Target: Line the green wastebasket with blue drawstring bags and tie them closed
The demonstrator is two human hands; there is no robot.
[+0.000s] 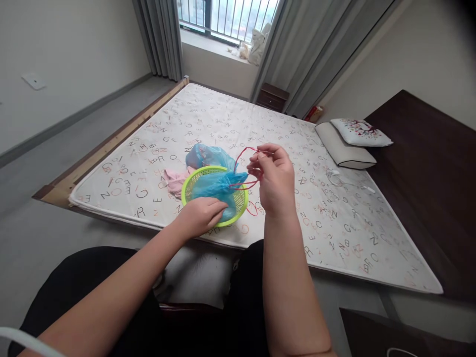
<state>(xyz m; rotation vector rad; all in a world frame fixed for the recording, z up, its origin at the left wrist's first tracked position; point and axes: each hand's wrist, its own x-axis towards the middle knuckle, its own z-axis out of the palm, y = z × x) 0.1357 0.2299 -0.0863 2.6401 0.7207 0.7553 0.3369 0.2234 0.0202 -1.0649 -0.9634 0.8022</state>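
Observation:
A light-blue plastic bag (208, 185) lies in a lime-green mesh basket (243, 202), its gathered neck pointing right. My left hand (201, 216) reaches over the basket's near rim, its fingers closed on the lower part of the bag; the fingertips are partly hidden. Thin red string (244, 186) loops out from the bag's neck. My right hand (274, 173) is raised to the right of the basket and pinches this string between thumb and fingers. A second blue plastic bag (208, 155) with something inside sits just behind the basket. Beside them rests a crumpled pink cloth (176, 180).
Everything stands on a letter-printed mattress (245, 119) on a wooden bed frame. A cushion (360, 132) and a beige pillow (344, 148) lie by the dark headboard (409, 163). A cable (349, 183) crosses the right side. A small nightstand (272, 97) stands near the curtain.

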